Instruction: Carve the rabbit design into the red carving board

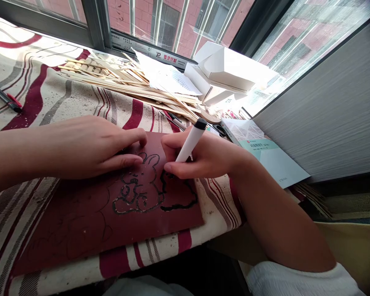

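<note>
A dark red board (89, 226) lies on the striped cloth, marked with black outlines of cartoon animal figures (138, 201). Thick black lines run along its right part, while thinner, fainter ones show at the left. My right hand (200, 156) grips a white marker (189, 144), its black end pointing up; the writing tip is hidden behind my fingers, low over the board's upper right. Across the board's upper edge rests my left hand (111, 148), palm down, thumb and forefinger apart, holding nothing.
Thin wooden strips (129, 88) are heaped below the window, with papers (169, 76) and a white box (225, 65) beside them. A book (265, 152) lies at right by a grey panel (323, 102). A pen (3, 96) is at far left. Crumbs dot the striped tablecloth (117, 261).
</note>
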### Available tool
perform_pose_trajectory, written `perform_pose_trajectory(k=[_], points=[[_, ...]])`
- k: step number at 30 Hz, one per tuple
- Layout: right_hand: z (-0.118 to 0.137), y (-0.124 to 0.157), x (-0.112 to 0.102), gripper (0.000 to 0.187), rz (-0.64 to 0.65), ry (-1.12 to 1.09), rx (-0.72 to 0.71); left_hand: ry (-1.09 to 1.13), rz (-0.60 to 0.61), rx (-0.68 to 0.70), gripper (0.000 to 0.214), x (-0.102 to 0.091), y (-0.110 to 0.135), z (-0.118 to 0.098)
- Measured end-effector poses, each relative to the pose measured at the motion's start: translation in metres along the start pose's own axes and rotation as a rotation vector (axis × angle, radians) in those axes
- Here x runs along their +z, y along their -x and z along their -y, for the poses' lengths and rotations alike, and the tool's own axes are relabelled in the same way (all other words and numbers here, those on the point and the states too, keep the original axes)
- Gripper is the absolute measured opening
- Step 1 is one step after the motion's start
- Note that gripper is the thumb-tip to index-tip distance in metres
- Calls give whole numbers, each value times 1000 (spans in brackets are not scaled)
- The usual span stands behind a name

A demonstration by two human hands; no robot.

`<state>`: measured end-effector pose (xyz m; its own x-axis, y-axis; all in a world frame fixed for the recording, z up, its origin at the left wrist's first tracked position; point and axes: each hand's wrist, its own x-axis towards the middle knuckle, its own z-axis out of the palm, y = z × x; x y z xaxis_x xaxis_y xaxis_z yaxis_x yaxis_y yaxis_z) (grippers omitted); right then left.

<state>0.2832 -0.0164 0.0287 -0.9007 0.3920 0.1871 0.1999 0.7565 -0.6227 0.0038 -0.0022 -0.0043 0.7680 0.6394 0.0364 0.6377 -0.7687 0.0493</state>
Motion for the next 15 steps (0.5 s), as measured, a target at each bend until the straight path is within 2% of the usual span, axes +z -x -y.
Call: perform_pose_trajectory(k=[9,15], points=[[1,1,-1,29,-4,19,9,32,25,-51,42,-14,8,-15],[1,1,-1,29,9,18,-3,27,-15,2,48,-1,3,-2]])
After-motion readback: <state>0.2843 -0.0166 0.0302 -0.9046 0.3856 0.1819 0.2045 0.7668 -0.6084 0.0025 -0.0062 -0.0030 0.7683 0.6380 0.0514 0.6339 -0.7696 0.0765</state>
